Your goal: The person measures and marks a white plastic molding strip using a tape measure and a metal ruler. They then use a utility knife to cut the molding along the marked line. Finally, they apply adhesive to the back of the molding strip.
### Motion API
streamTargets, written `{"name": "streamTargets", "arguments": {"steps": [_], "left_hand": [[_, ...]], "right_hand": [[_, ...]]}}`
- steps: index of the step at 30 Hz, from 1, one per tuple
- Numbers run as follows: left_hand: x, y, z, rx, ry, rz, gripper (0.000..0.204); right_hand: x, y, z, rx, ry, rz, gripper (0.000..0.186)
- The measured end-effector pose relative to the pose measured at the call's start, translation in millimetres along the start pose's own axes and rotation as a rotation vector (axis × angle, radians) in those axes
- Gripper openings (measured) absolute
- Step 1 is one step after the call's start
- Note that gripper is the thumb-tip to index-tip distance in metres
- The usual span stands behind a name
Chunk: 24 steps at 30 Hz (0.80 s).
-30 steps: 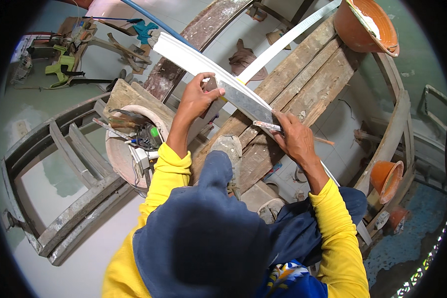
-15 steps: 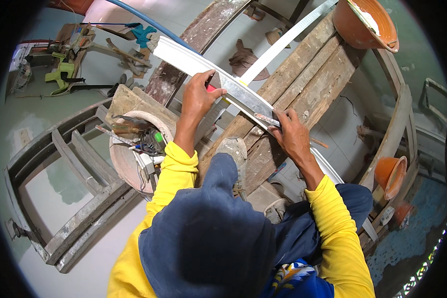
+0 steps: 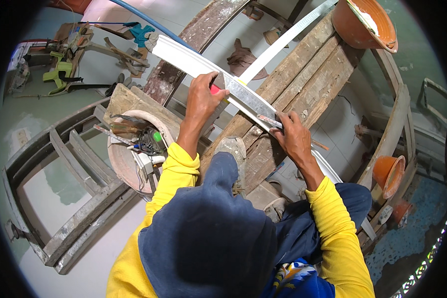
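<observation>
A long white moulding strip (image 3: 181,58) slants across the planks ahead of me, from upper left to lower right. On it lies a flat metal square (image 3: 251,98), its other arm pointing back toward me below the strip. My left hand (image 3: 201,97) is closed on the square near its corner, beside a red part (image 3: 215,89). My right hand (image 3: 294,134) pinches a slim pencil-like stick (image 3: 269,121) at the square's far end. The stick's brownish end sticks out behind that hand. Its tip lies over the strip; whether it touches cannot be told.
Beneath the work are rough wooden planks (image 3: 310,94), with my shoe (image 3: 232,149) on them. A thin white strip (image 3: 288,42) runs to the upper right, near an orange bucket (image 3: 360,30). At left stand a tool-filled bucket (image 3: 118,166) and a grey frame (image 3: 84,218).
My right hand has shifted very slightly to the right with the stick. The left hand keeps its hold on the square, and the strip lies almost as before.
</observation>
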<state>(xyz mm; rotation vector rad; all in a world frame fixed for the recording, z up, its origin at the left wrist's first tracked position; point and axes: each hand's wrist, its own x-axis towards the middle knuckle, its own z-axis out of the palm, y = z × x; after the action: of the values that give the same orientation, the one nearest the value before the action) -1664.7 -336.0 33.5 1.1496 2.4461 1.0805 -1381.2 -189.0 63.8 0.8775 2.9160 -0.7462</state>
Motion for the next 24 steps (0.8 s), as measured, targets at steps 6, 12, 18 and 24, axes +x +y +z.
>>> {"name": "streamTargets", "arguments": {"steps": [6,12,18,24], "left_hand": [[3,4,-4,-0.016,-0.021,-0.061,0.07],[10,-1,-14,0.106,0.005,-0.004,0.073],[19,-17,-19,0.07,0.026,0.002,0.067],[17,-19,-19,0.034,0.031,-0.05,0.066]], "right_hand": [[5,-6,1,0.0,0.013,-0.006,0.05],[17,-16,8,-0.021,0.039,-0.022,0.047],[30,-25,16,0.005,0.075,-0.027,0.047],[35,-32,16,-0.012,0.078,-0.021,0.049]]}}
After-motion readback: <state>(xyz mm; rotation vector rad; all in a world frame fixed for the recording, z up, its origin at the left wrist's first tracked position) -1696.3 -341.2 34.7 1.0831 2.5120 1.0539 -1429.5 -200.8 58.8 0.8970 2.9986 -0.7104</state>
